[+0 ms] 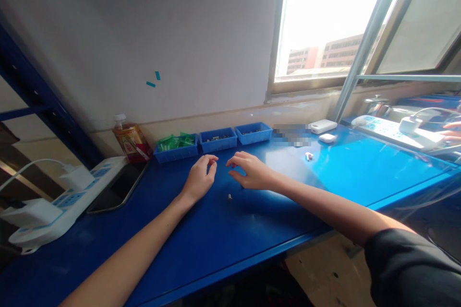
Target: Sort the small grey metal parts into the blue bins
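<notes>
My left hand [200, 177] rests on the blue table [223, 235] with its fingers curled and thumb meeting forefinger in a pinch; whatever it holds is too small to make out. My right hand [249, 170] hovers just to its right, fingers bent and pinching a tiny red and blue part. A small metal piece [229, 196] stands on the table just in front of both hands. Behind them sit three blue trays: one with green parts [176, 146], and two with small metal parts [218, 139] [253, 132].
A bottle of amber liquid [130, 141], a phone [117, 188] and a white power strip [57, 204] with plugged adapters lie at the left. White cases [323, 126] [327, 137] sit at the back right near the window. Another person's hand [452, 131] shows at the far right.
</notes>
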{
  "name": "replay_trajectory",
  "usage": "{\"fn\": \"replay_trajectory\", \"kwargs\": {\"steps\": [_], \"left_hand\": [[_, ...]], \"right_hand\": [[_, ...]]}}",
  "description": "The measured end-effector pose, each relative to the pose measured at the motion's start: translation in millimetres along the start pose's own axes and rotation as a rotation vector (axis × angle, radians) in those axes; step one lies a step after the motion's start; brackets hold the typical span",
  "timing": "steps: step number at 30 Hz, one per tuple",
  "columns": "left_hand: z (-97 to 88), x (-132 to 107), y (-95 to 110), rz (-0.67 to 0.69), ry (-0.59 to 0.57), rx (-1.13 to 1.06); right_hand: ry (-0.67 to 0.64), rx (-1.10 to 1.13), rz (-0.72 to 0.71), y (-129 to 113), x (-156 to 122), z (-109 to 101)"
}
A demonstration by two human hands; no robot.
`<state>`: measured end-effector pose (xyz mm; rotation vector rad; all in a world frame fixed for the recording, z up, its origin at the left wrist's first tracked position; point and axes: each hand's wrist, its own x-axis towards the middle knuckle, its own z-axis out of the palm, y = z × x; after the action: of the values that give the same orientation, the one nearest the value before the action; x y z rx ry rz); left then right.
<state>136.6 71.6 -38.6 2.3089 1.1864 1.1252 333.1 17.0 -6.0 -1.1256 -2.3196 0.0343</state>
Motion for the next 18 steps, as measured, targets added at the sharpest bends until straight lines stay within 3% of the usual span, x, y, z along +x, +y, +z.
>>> {"fn": "replay_trajectory", "kwargs": {"steps": [4, 8, 12, 15, 18], "left_hand": [[2.3, -2.0, -5.8, 0.124, -0.146, 0.177], [4.4, -4.9, -1.6, 0.193, -0.278, 0.333], [4.3, -4.2, -1.1, 0.163, -0.314, 0.353], [4.1, -3.4, -1.7, 0.158, -0.329, 0.367], [3.4, -3.5, -0.6, 0.157, -0.333, 0.377]], "right_hand": [[-0.297, -0.029, -0.168, -5.5, -3.8, -21.0], [-0.46, -0.066, -0.222, -12.9, -5.9, -15.0], [-0.429, -0.071, -0.222, -15.9, -5.2, -2.3], [-0.383, -0.06, -0.241, -14.0, -3.9, -4.6], [-0.159, -0.042, -0.27, -8.0, 0.5, -19.1]]}}
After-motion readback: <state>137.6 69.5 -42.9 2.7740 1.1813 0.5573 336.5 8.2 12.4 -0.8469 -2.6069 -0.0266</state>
